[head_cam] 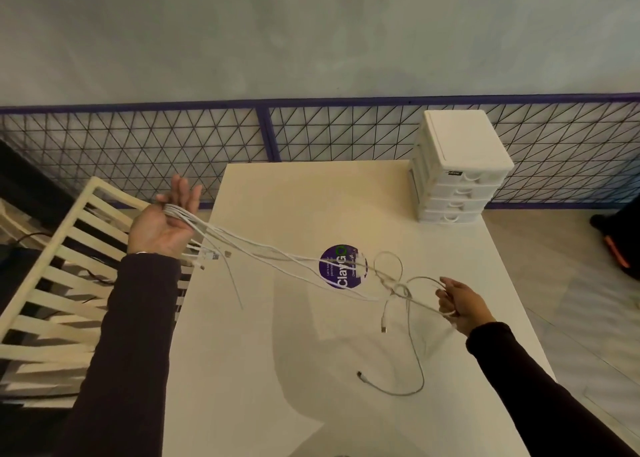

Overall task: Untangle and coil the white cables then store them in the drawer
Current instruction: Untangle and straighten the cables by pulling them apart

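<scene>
White cables [277, 254]: one tangled bundle, stretched in the air above the surface [263, 359] between the two hands. Left hand [166, 222]: raised beyond the left edge of the surface, palm turned up, fingers stretched straight and apart; the bundle is laid across the palm, and several connector ends [214, 256] are seen hanging just below the wrist. Whether the thumb pins the strands cannot be told. Right hand [460, 304]: held lower, over the right part of the surface, fingers curled round a loop of the same bundle; a knot of loops is gathered just to its left. One loose strand [398, 391] is dropped from the knot, and its end is laid on the surface. Drawer unit [457, 172]: white, four drawers, all closed, placed at the far right corner, well apart from the cables. Round purple sticker [341, 266]: fixed mid-surface, beneath the strands. Cream slatted frame [52, 283]: stood at the left. Wire mesh fence [138, 137]: purple-framed, set behind the surface.
</scene>
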Motion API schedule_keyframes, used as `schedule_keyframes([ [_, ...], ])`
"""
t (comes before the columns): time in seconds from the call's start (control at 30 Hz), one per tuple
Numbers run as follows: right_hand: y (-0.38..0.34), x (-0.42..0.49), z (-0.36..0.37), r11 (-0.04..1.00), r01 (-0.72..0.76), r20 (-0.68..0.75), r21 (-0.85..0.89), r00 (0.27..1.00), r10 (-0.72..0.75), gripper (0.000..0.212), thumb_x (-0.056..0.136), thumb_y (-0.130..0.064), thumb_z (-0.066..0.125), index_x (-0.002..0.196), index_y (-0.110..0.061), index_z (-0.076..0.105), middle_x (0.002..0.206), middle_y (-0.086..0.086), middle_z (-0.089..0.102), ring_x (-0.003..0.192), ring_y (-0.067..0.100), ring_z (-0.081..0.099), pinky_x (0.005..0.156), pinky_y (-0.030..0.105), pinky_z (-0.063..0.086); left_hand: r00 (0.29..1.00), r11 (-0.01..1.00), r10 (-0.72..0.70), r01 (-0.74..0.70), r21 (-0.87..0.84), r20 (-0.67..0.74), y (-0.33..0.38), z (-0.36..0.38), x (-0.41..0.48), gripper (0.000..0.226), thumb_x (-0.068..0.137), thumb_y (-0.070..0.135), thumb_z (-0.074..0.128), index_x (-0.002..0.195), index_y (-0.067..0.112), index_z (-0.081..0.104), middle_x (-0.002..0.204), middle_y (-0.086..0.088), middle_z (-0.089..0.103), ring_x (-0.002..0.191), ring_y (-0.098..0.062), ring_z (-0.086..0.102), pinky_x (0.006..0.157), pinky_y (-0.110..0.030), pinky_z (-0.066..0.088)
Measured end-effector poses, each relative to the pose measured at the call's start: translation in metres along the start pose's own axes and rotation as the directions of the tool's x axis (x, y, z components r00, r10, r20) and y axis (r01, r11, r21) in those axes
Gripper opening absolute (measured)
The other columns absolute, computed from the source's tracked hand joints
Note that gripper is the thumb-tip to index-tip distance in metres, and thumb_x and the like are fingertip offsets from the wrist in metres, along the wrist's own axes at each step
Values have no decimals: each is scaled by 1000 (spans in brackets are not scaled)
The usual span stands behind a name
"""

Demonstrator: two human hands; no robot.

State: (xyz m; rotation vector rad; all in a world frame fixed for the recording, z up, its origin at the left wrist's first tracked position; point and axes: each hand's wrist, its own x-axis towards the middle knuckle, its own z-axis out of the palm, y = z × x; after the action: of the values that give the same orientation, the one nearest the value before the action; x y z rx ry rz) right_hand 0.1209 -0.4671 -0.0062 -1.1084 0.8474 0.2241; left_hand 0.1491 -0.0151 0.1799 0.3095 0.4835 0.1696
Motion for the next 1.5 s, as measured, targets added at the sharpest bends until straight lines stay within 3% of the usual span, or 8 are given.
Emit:
schedule_keyframes([
  [0.17, 0, 3, -3, 936, 164, -127, -310, 969, -212, 17, 96, -5, 41, 105, -5, 56, 69, 7, 49, 36, 9, 40, 38, 16, 31, 998, 998, 54, -54, -40, -12, 9, -5, 0, 40, 99, 19, 32, 64, 10, 49, 70, -7, 71, 69, -15, 71, 76, -36, 56],
  [0.3, -7, -1, -3, 513, 384, 47, -768, 832, -553, 11, 92, -19, 56, 96, -11, 62, 75, 5, 59, 61, 17, 51, 53, 24, 37, 998, 997, 57, -58, -50, -13, 10, -2, -1, 44, 99, 18, 33, 58, 9, 49, 71, -7, 71, 68, -15, 71, 76, -36, 55],
  [0.47, -5, 5, 13, 248, 408, 254, -879, 840, -480, 21, 89, -3, 53, 107, -13, 57, 70, 1, 49, 63, 18, 51, 55, 24, 38, 998, 998, -57, 58, -32, 28, -13, 7, 2, 28, 90, 11, 43, 61, 13, 46, 72, -8, 71, 68, -16, 72, 76, -36, 57],
  [0.67, 31, -3, 31, -221, 385, 443, -896, 805, -394, 59, 69, 9, 49, 122, -16, 56, 139, 12, 41, 127, 33, 39, 103, 46, 33, 993, 993, -111, 109, 54, 41, -65, 11, 0, 35, 76, 4, 42, 43, 8, 53, 69, -12, 72, 63, -21, 72, 78, -39, 53],
  [0.8, 69, -14, 54, 37, 600, 564, -799, 769, -302, 43, 81, 4, 55, 123, -4, 55, 131, 13, 53, 122, 31, 49, 103, 30, 34, 989, 990, -138, 137, 10, 61, -86, 2, 1, 23, 68, 1, 43, 47, 10, 47, 71, -15, 72, 63, -24, 72, 85, -42, 49],
  [0.93, 85, -13, 69, 404, 420, 346, -813, 906, -245, 24, 90, -6, 51, 112, -11, 58, 108, 11, 65, 101, 30, 60, 79, 26, 42, 990, 991, -132, 131, 34, 53, -92, -3, -4, 24, 67, 1, 44, 44, 9, 47, 71, -15, 72, 63, -23, 72, 84, -42, 49],
  [1.13, 55, -10, 71, 594, 477, 376, -648, 878, -297, 12, 89, -1, 56, 84, -6, 65, 71, 7, 63, 68, 18, 56, 65, 16, 44, 999, 999, -52, 52, 4, -14, -51, -20, 5, 37, 87, 6, 40, 51, 11, 46, 70, -11, 72, 65, -19, 72, 82, -39, 52],
  [1.5, -27, -18, 77, 914, 397, 204, -82, 905, -374, 19, 97, -7, 44, 89, -7, 62, 76, 7, 57, 67, 13, 59, 73, 26, 50, 993, 992, 74, -83, -90, -93, 12, -58, 21, 51, 99, 16, 33, 50, 12, 47, 63, -4, 67, 63, -14, 69, 77, -38, 55],
])
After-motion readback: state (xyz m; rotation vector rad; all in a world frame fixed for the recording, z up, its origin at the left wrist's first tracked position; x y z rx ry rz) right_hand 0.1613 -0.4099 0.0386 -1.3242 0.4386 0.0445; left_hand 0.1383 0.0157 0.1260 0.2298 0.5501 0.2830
